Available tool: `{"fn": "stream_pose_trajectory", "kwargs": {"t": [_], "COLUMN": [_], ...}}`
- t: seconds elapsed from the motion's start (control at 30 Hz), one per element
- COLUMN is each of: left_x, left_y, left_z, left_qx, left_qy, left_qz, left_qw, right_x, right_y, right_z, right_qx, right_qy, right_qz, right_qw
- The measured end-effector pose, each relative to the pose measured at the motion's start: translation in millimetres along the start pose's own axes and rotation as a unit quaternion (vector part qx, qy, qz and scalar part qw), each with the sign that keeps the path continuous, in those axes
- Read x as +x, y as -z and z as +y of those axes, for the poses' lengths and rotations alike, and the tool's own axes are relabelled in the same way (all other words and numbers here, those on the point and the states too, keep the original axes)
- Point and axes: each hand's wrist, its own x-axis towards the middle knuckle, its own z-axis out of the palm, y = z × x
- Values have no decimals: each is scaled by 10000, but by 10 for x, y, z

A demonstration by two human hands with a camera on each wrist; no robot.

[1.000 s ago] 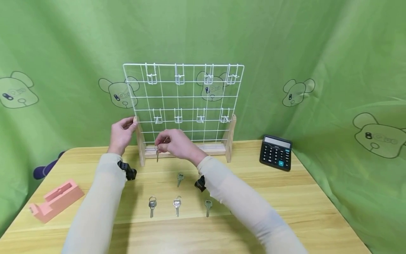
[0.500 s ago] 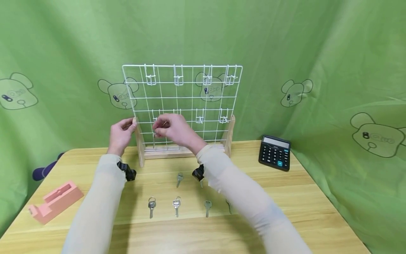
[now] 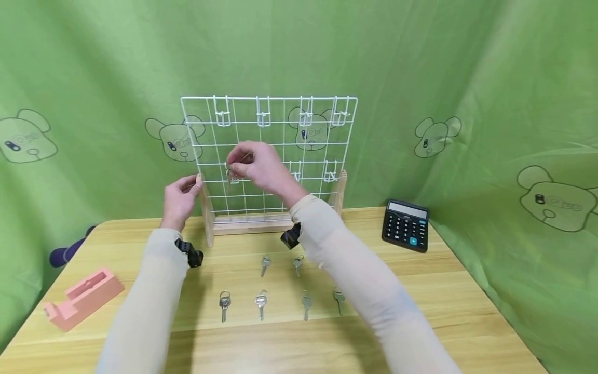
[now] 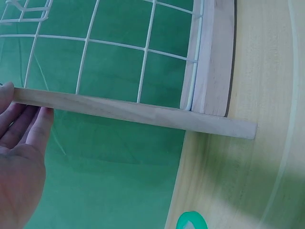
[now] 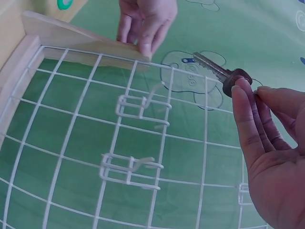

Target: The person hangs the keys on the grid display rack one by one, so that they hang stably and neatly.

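A white wire grid rack (image 3: 243,97) stands upright in a wooden base, with wire hooks (image 3: 222,118) in an upper and a lower row. At its left side my left hand (image 3: 179,202) grips the top of the wooden side post (image 4: 114,110) between thumb and fingers. In front of the grid, near the lower left hooks, my right hand (image 3: 261,167) pinches a key (image 5: 233,82) by its thin ring. The key's blade hangs down in the head view, apart from the hooks (image 5: 143,109) in the right wrist view. My right hand hides part of the lower hook row.
Several keys (image 3: 225,305) with rings lie spread on the wooden table (image 3: 252,348) in front of the rack. A pink tape dispenser (image 3: 86,298) sits at the left, a black calculator (image 3: 405,225) at the right. A green curtain (image 3: 397,62) hangs behind.
My right hand has risen with the key from near the rack's base to the lower hook row. My left hand has stayed on the side post.
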Motion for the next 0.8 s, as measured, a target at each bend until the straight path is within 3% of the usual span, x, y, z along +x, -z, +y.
{"fn": "stream_pose_trajectory", "kwargs": {"t": [0.8], "left_x": [-23], "left_y": [-11], "left_z": [11], "left_qx": [-50], "left_qy": [77], "left_qz": [-2], "left_qw": [10000], "right_x": [283], "right_y": [148], "right_z": [-274], "right_qx": [410], "right_qy": [15], "right_qz": [436], "right_qw": [9982]}}
